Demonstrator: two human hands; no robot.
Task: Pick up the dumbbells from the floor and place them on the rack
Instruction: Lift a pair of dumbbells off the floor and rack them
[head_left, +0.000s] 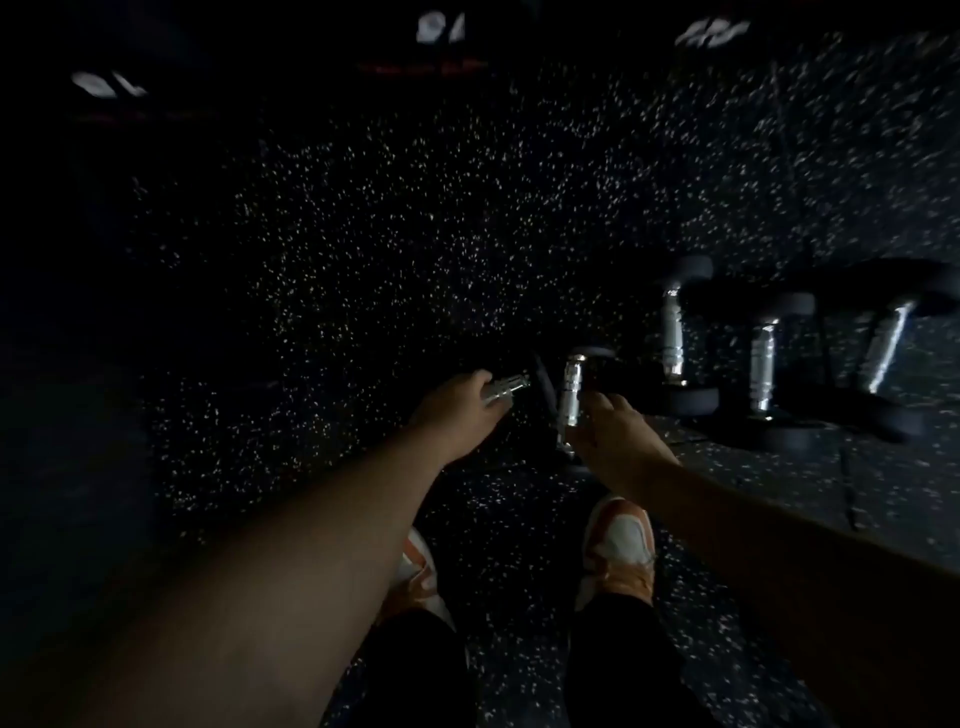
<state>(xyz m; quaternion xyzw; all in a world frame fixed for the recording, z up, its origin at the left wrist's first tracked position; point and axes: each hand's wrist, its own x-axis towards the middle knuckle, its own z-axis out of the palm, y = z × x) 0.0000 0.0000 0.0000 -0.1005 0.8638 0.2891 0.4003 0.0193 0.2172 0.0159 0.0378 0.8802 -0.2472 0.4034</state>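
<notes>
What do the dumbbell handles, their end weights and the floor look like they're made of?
Dumbbell handles: bright ribbed metal, probably chrome, judging by sharp glints. End weights: matte dark, likely rubber-coated, though dim light leaves it open. Floor: dark with pale flecks, looks like rubber gym matting.

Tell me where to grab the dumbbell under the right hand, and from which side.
Grip the chrome handle of the dumbbell, mid-bar between its two dark heads. It lies on the floor pointing away from the person, so come from above, fingers wrapping across the bar. The right hand hovers open over its near end. The left hand looks closed on another handle.
</notes>
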